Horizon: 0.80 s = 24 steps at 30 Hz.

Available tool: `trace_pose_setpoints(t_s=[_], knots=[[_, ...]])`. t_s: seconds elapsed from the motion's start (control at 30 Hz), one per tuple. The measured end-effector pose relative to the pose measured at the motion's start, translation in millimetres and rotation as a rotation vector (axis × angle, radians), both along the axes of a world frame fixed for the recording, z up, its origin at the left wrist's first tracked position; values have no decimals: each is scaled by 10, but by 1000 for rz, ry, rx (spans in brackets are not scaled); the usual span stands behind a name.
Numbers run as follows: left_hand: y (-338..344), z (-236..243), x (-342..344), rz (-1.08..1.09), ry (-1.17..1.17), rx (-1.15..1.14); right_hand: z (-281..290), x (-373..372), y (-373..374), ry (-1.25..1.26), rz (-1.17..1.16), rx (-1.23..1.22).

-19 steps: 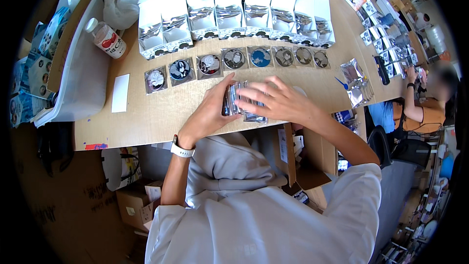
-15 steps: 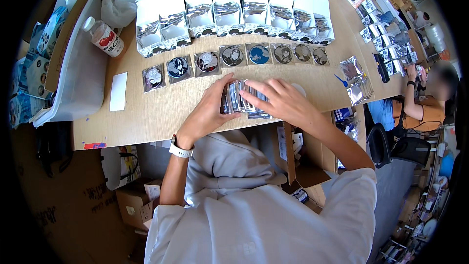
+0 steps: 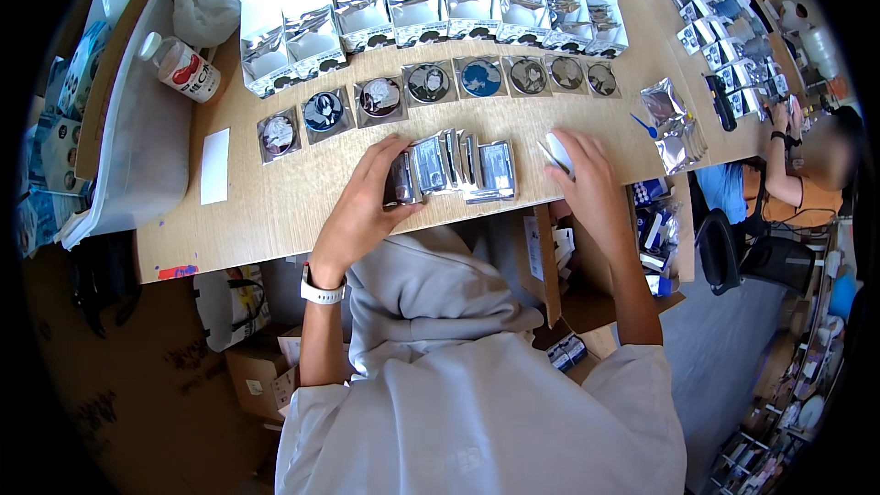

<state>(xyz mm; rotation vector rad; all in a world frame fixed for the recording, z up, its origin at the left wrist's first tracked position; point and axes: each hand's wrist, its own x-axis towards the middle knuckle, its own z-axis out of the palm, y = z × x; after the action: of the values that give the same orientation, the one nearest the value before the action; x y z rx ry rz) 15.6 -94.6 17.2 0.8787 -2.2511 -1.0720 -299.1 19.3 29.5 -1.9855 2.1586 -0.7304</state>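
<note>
My left hand, with a white watch on its wrist, curves round the left end of a fanned stack of round badges in clear sleeves. Its thumb and fingers grip that end, while the stack's right end lies loose on the table. Apart from the stack, my right hand has its fingers and thumb bent around a small white rounded object with a thin edge on its left; its exact kind is unclear. Beyond both hands, several sleeved picture badges lie in a curved row.
Open white boxes holding silver packets line the back. At left stand a plastic bin, a bottle and a white card. Silver packets and a blue spoon-like tool lie right. Another person sits farther right.
My right hand has left the badge stack and moved right to the white rounded object. The stack now spreads apart more at its right end. My left hand has shifted slightly left.
</note>
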Motion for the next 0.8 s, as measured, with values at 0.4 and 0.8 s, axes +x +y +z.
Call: trace_pose_setpoints(t_s=[0.4, 0.8], knots=[[-4, 53, 257, 4, -105, -50, -78, 11, 36, -436, -206, 0], [272, 42, 231, 239, 328, 80, 293, 1370, 252, -847, 135, 36]])
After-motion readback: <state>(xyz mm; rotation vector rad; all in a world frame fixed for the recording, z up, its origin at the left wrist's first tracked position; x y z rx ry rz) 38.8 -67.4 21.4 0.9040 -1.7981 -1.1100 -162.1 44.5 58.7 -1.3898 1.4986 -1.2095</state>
